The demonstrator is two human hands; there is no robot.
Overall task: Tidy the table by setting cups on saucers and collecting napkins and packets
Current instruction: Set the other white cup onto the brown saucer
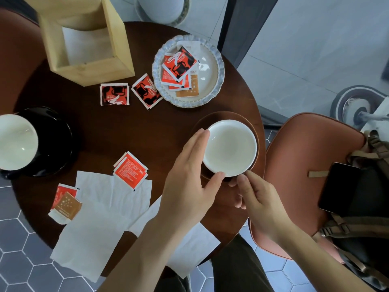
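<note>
A white cup (230, 148) stands on a brown saucer (219, 117) at the right side of the round dark table (160, 131). My left hand (187, 184) wraps the cup's left side, thumb at its near rim. My right hand (255, 199) pinches the cup's near edge, where a handle seems hidden. A second white cup (15, 142) rests on a black saucer (56, 142) at the left. Red packets (114, 94) lie loose on the table, and others (131, 170) sit on white napkins (101, 211). A blue-rimmed plate (212, 66) holds several packets.
A wooden napkin box (92, 66) stands at the back left with a napkin inside. A brown packet (68, 205) lies at the table's near left edge. An orange chair (305, 148) at right carries a bag and a black phone (341, 188).
</note>
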